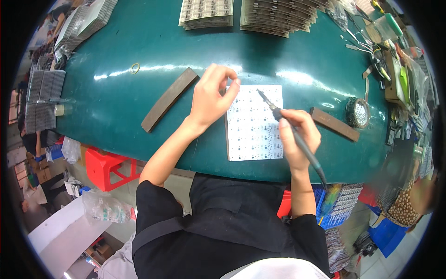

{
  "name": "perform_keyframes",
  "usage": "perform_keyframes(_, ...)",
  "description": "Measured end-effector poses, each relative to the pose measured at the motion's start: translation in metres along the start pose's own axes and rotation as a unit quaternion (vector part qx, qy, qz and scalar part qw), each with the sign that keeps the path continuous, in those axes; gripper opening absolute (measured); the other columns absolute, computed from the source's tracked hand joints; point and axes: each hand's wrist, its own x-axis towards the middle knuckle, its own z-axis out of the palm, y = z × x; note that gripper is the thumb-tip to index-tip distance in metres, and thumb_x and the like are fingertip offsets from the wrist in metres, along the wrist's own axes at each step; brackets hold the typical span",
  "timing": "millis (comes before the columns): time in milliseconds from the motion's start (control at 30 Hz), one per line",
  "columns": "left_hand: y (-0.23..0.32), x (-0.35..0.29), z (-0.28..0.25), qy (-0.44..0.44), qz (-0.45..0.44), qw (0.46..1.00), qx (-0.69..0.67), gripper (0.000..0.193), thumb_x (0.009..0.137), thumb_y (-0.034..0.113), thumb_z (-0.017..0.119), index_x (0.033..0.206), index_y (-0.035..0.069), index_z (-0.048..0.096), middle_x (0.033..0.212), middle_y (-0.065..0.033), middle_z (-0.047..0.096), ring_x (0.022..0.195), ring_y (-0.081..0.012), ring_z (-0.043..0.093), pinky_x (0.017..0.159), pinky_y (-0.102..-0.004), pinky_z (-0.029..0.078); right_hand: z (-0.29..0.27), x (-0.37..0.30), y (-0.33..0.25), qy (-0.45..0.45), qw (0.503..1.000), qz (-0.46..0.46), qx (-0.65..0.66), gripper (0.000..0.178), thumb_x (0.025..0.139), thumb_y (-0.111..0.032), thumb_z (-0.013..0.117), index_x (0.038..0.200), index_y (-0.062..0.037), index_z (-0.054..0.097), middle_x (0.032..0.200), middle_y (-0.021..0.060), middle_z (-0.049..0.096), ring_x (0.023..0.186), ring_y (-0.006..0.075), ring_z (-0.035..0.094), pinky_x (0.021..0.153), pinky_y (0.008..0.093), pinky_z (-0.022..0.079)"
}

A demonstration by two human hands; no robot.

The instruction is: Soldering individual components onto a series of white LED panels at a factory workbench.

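A white circuit board panel (pixel 248 139) with rows of small dark marks lies on the green table before me. My right hand (pixel 301 135) grips a soldering iron (pixel 308 151) like a pen, and its metal tip points at the upper part of the panel. At the panel's upper left corner is my left hand (pixel 211 95), thumb and forefinger curled together in a pinch. Whatever sits between those fingertips is too small to make out. A dark flat bar (pixel 169 100) rests slantwise left of my left hand, and a second bar (pixel 334 124) lies right of my right hand.
Two stacks of board panels (pixel 206 13) (pixel 278 18) stand at the far edge. More stacks (pixel 44 102) line the left side. A round roll (pixel 357 112), tools and cables crowd the right; a rubber band (pixel 135 68) lies far left. A red stool (pixel 104 169) stands below the table edge.
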Motion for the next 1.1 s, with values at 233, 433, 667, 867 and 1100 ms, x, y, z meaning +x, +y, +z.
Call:
perform_keyframes(233,-0.007,-0.008,0.004,-0.050,-0.018,0.999,0.005,0.009,0.079,0.004,0.070,0.085,0.003,0.062,0.078,-0.0051,0.055,0.065,-0.0143,0.052,0.059,-0.0279,0.045,0.015,0.004,0.011,-0.038,0.998,0.038,-0.022,0.016,0.082,-0.003,0.070,0.097,0.0009,0.067,0.081,0.0087,0.065,0.066,0.0133,0.056,0.062,0.0256,0.047)
perform_keyframes(433,-0.010,-0.009,0.005,-0.057,-0.015,0.998,0.007,0.011,0.079,0.004,0.071,0.086,0.003,0.063,0.078,-0.0055,0.055,0.065,-0.0146,0.053,0.059,-0.0279,0.045,0.018,0.006,0.012,-0.044,0.998,0.031,-0.025,0.016,0.083,-0.003,0.070,0.098,0.0009,0.067,0.080,0.0096,0.065,0.066,0.0139,0.057,0.061,0.0263,0.046)
perform_keyframes(667,-0.012,-0.012,0.009,-0.068,-0.010,0.998,0.007,0.011,0.079,0.005,0.071,0.087,0.004,0.063,0.078,-0.0054,0.055,0.063,-0.0146,0.053,0.057,-0.0280,0.045,0.018,0.005,0.013,-0.047,0.998,0.027,-0.033,0.016,0.081,-0.002,0.071,0.097,0.0009,0.067,0.079,0.0095,0.065,0.065,0.0146,0.058,0.061,0.0268,0.048)
perform_keyframes(867,-0.008,-0.014,0.008,-0.091,-0.016,0.995,0.023,0.010,0.079,0.008,0.070,0.086,0.007,0.063,0.081,-0.0065,0.058,0.068,-0.0200,0.064,0.060,-0.0324,0.051,0.016,-0.001,0.010,-0.048,0.997,0.023,-0.049,0.017,0.078,0.000,0.070,0.095,0.0006,0.067,0.077,0.0094,0.064,0.064,0.0148,0.058,0.060,0.0267,0.048)
perform_keyframes(1100,-0.002,-0.019,0.004,-0.084,-0.001,0.996,0.006,0.011,0.078,0.003,0.069,0.085,0.003,0.061,0.077,-0.0056,0.056,0.062,-0.0155,0.054,0.056,-0.0290,0.045,0.011,-0.011,0.006,-0.042,0.998,0.011,-0.037,0.017,0.078,0.002,0.069,0.094,0.0008,0.067,0.077,0.0097,0.063,0.064,0.0149,0.058,0.059,0.0257,0.047)
